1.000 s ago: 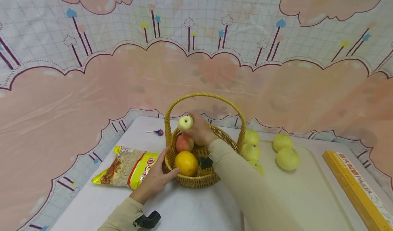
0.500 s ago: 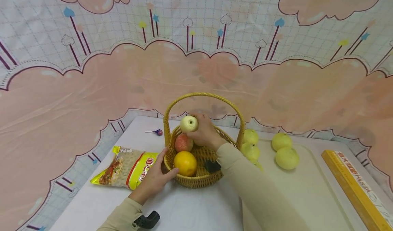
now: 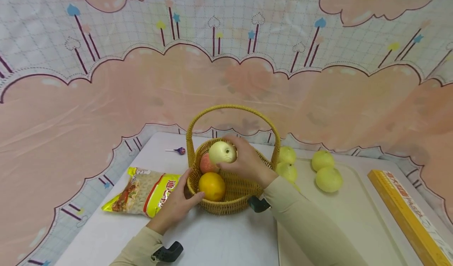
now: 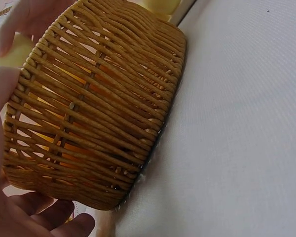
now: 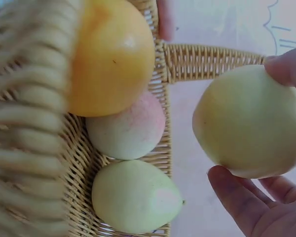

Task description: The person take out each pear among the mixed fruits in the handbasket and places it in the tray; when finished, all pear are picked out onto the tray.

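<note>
My right hand (image 3: 247, 160) grips a pale yellow-green pear (image 3: 221, 153) above the wicker basket (image 3: 226, 209), below its arched handle. The right wrist view shows the thumb and fingers on opposite sides of this pear. My left hand (image 3: 178, 203) holds the basket's near left side, its thumb by the rim and fingers along the outer wall. Inside the basket lie an orange (image 3: 211, 186) at the front left and a pinkish peach (image 3: 206, 163) behind it. Another pale green pear (image 5: 133, 197) rests beside the peach in the right wrist view; the head view hides it.
Several yellow-green pears (image 3: 329, 179) sit on a cream tray (image 3: 368, 219) to the right. Beyond it lies a long pasta box (image 3: 407, 215). A yellow food bag (image 3: 141, 193) lies left of the basket, with a lollipop (image 3: 180, 151) behind it.
My right hand has drawn the pear nearer and slightly right, over the basket. My left hand stays at the basket's side.
</note>
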Action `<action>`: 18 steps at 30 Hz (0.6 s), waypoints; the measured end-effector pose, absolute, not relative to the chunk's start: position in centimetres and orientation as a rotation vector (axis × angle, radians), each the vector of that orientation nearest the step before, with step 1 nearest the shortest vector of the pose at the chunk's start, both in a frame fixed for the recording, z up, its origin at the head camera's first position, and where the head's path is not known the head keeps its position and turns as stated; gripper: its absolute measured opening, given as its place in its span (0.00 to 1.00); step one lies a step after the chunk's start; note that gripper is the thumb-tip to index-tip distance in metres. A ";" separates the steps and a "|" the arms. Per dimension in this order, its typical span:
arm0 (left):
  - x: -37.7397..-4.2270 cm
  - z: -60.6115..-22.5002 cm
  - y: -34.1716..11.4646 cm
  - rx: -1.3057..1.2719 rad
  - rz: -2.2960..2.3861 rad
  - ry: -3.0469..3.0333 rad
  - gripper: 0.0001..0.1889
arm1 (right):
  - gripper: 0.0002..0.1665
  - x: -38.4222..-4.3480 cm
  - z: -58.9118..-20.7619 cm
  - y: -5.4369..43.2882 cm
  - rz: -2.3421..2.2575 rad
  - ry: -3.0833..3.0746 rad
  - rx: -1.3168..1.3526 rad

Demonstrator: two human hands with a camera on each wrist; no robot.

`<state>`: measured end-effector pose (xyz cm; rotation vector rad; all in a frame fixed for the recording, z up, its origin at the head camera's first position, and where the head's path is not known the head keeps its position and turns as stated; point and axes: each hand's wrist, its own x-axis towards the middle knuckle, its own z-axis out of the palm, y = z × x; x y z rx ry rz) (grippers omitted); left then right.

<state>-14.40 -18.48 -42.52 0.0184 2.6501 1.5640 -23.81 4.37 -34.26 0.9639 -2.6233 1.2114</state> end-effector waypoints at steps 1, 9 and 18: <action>-14.4 -42.5 -18.5 0.021 1.566 2.650 0.51 | 0.40 -23.5 -34.3 4.6 1.190 -2.623 0.977; -14.3 -42.4 -18.3 0.022 1.565 2.659 0.50 | 0.38 -21.9 -34.8 6.2 1.187 -2.574 0.990; -14.3 -42.3 -18.2 0.014 1.573 2.641 0.50 | 0.42 -20.7 -35.3 8.3 1.285 -2.581 0.920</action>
